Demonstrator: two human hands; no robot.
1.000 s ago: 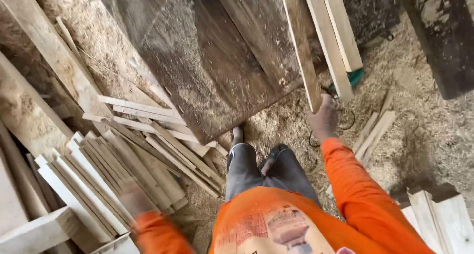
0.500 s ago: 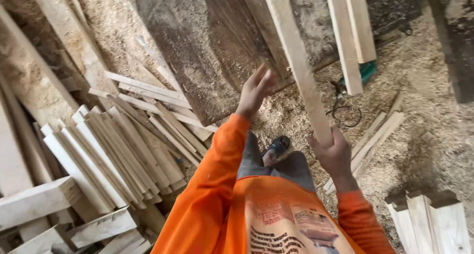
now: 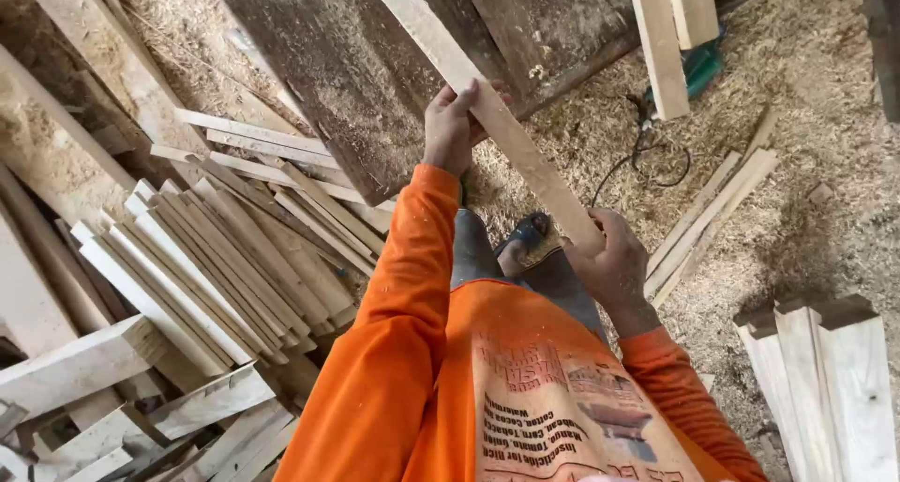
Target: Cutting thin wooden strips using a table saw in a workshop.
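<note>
Head view, looking down over an orange long-sleeved top and a printed sack apron (image 3: 553,407).

Long pale wooden slat (image 3: 487,107) held in both hands, running diagonally from upper left, out of frame at the top, down to lower right, above the sawdust floor (image 3: 787,97).

Left hand (image 3: 455,126) raised, arm stretched forward; fingers wrapped round the slat about midway along its visible length, closed on the wood.

Right hand (image 3: 614,266) lower, close to the body; clamped on the near end of the same slat, knuckles up.

Beneath the slat: large dark, stained board (image 3: 347,97), tilted, dusted with sawdust.

Left of frame: fanned stack of thin pale slats (image 3: 216,257) leaning together; thicker offcut blocks (image 3: 84,365) at lower left.

Upper right: two more pale planks (image 3: 661,41), a green tool (image 3: 703,65) just beside them, black cable (image 3: 647,163) looped on the sawdust.

Lower right: upright bundle of pale boards (image 3: 830,379).

Sandalled foot (image 3: 530,238) visible between the arms.
</note>
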